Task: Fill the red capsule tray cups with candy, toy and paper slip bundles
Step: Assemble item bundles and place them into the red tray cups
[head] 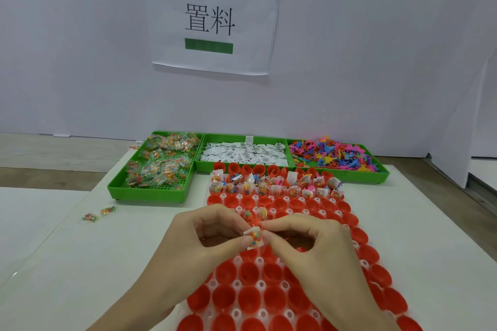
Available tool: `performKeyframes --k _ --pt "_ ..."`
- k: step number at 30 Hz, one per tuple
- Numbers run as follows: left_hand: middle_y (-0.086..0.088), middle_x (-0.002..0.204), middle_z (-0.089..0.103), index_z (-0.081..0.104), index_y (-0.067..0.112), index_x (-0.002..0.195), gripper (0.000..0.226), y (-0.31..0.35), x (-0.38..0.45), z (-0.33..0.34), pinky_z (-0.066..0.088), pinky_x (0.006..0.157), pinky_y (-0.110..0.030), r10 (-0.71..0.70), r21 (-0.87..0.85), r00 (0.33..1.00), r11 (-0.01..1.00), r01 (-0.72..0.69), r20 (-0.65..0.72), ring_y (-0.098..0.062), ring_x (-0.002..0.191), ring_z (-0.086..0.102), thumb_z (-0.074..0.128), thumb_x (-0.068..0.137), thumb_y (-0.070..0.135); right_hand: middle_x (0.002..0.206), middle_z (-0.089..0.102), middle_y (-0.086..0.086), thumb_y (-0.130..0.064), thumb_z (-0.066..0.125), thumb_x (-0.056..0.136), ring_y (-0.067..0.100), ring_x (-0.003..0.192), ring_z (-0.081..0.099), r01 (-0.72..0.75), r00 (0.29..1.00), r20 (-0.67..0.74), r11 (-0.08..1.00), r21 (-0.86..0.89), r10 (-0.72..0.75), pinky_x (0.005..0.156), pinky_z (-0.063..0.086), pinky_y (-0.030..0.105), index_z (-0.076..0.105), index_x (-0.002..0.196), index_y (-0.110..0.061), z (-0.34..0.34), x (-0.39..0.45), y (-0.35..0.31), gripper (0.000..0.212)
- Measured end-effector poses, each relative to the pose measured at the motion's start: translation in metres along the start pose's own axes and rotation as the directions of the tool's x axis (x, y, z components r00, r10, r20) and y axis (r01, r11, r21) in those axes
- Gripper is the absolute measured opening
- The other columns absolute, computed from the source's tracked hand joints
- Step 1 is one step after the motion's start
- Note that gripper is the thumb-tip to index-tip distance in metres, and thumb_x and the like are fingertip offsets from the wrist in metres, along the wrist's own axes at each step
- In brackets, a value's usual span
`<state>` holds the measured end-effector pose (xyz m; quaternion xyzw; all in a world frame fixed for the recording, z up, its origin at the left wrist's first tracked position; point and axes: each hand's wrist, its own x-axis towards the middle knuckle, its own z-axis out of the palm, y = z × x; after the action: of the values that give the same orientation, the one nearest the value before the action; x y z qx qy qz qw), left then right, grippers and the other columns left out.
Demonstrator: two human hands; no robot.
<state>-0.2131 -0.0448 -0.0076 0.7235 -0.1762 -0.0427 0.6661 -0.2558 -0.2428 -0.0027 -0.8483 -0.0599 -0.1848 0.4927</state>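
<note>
- The white worktop spreads under both hands and runs far beyond the fingers to a pale wall.
- The red capsule tray lies directly beneath the fingers; the cups nearest the person and those just past the fingertips are empty, while the rows farther off hold bundles of candy, toy and slip (the very farthest row looks mostly bare).
- A paper sign with two printed characters and green strips hangs on the wall high above the fingers.
- Three green bins stand beyond the tray: the candy bin far left of the fingers, the slip bin straight ahead, the toy bin far right.
- The left hand and the right hand meet over the tray's middle, fingers curled, each pinching one side of the same bundle.
- That bundle, a candy packet against a white paper slip, sits between the thumb and fingertips of both hands, held just above the cups.
- Two loose candy packets lie on the worktop well left of the fingers.
</note>
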Motion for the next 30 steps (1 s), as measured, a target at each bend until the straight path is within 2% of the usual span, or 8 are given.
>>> performKeyframes --k 8,11,15,21,24,26,28,30 --pt "-0.007 0.089 0.079 0.079 0.018 0.088 0.024 0.0 0.0 -0.003 0.061 0.085 -0.027 -0.034 0.002 0.999 0.999 0.034 -0.023 -0.021 0.088 0.077 0.09 0.069 0.029 0.087 0.078 -0.015 -0.018 0.081 0.087 0.004 0.084 0.074 -0.045 0.989 0.146 0.987 0.154 0.022 0.078 0.058 0.019 0.082 0.094 -0.033 -0.003 0.002 -0.001 0.017" --pt "-0.005 0.094 0.08 0.079 0.017 0.084 0.022 0.001 0.002 0.0 0.061 0.083 -0.026 -0.024 -0.008 0.999 1.0 0.023 -0.033 -0.021 0.088 0.077 0.09 0.068 0.026 0.09 0.078 -0.014 -0.021 0.077 0.09 0.005 0.088 0.074 -0.054 0.971 0.237 0.987 0.153 0.017 0.082 0.058 0.02 0.081 0.095 -0.038 -0.014 0.008 0.0 0.019" --pt "-0.007 0.085 0.079 0.079 0.016 0.082 0.016 0.005 0.009 0.007 0.062 0.077 -0.027 0.038 0.03 0.999 0.999 -0.038 0.012 -0.022 0.082 0.078 0.09 0.072 0.021 0.093 0.078 -0.01 -0.03 0.082 0.085 0.008 0.09 0.074 -0.057 0.948 0.318 0.988 0.146 0.007 0.085 0.06 0.024 0.081 0.097 -0.035 -0.03 0.017 0.002 0.013" --pt "-0.004 0.079 0.078 0.078 0.013 0.079 0.014 0.004 0.042 0.025 0.062 0.073 -0.025 0.127 0.131 0.992 0.983 -0.129 0.019 -0.019 0.075 0.078 0.091 0.074 0.016 0.086 0.078 -0.004 -0.023 0.083 0.084 0.01 0.083 0.075 -0.036 0.949 0.314 0.999 0.03 0.025 0.08 0.06 0.026 0.08 0.093 -0.023 -0.045 0.05 0.011 0.009" --pt "0.005 0.078 0.078 0.077 0.017 0.079 0.015 0.002 0.062 0.032 0.058 0.068 -0.017 0.181 0.217 0.983 0.961 -0.174 -0.012 -0.011 0.073 0.077 0.092 0.073 0.017 0.084 0.078 -0.002 -0.022 0.083 0.085 0.011 0.081 0.075 -0.054 0.943 0.326 0.998 -0.037 0.063 0.077 0.059 0.022 0.08 0.093 -0.02 -0.053 0.071 0.015 0.009" --pt "0.008 0.076 0.077 0.077 0.018 0.078 0.015 -0.001 0.075 0.037 0.057 0.066 -0.015 0.222 0.27 0.975 0.94 -0.21 -0.015 -0.006 0.071 0.076 0.092 0.073 0.017 0.083 0.078 0.0 -0.022 0.083 0.085 0.013 0.081 0.074 -0.07 0.937 0.335 0.992 -0.103 0.1 0.079 0.06 0.027 0.08 0.092 -0.018 -0.058 0.083 0.02 0.008" --pt "0.009 0.075 0.077 0.079 0.021 0.076 0.013 -0.005 0.082 0.042 0.06 0.07 -0.021 0.252 0.321 0.968 0.915 -0.244 0.019 -0.005 0.072 0.075 0.091 0.074 0.017 0.082 0.078 0.002 -0.021 0.083 0.084 0.016 0.082 0.074 -0.092 0.92 0.36 0.979 -0.183 0.154 0.083 0.061 0.033 0.08 0.091 -0.018 -0.058 0.091 0.025 0.008" --pt "0.015 0.074 0.076 0.08 0.026 0.074 0.012 -0.012 0.085 0.044 0.057 0.075 -0.018 0.277 0.401 0.959 0.874 -0.274 0.054 -0.001 0.074 0.073 0.091 0.073 0.021 0.08 0.078 0.002 -0.022 0.084 0.083 0.015 0.08 0.075 -0.121 0.902 0.38 0.964 -0.238 0.207 0.084 0.061 0.034 0.081 0.089 -0.018 -0.056 0.094 0.031 0.007"
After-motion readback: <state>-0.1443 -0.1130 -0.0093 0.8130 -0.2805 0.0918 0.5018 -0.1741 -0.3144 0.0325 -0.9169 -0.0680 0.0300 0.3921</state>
